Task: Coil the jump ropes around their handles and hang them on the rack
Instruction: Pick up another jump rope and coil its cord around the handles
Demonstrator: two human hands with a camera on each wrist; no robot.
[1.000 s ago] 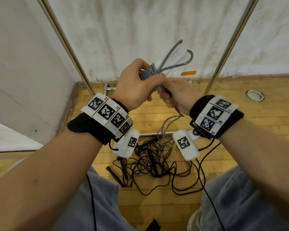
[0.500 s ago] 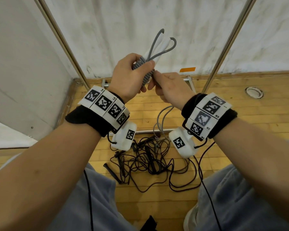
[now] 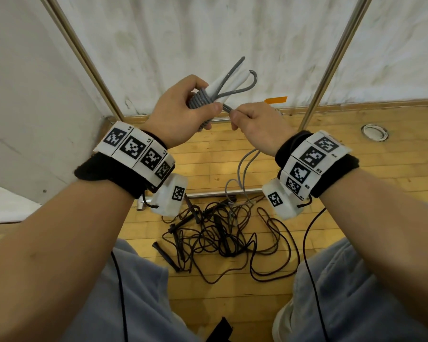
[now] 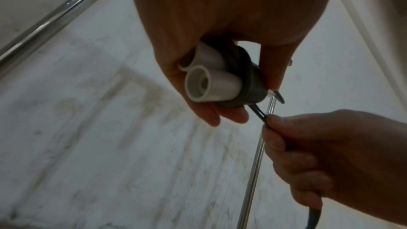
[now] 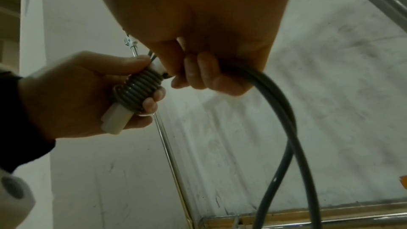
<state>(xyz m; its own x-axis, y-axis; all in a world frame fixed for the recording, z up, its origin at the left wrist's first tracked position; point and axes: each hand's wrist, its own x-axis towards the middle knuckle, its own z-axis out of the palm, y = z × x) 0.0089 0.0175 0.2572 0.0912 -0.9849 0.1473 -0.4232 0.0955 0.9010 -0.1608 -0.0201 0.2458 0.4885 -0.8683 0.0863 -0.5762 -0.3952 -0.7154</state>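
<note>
Gripping the two white handles [image 3: 224,83] side by side, the left hand [image 3: 181,112] holds them up in front of the pale wall [image 3: 208,33], its fingers and thumb curled round the tight turns of the grey rope [image 3: 199,103] wound about them. The right hand [image 3: 257,124] pinches the free run of that rope just beside the coil, and the slack drops from its fist down to the wooden floor [image 3: 356,169]. On the floor below, a tangle of black jump ropes [image 3: 220,233] lies between the knees. Metal rack poles [image 3: 331,60] stand on either side against the wall.
</note>
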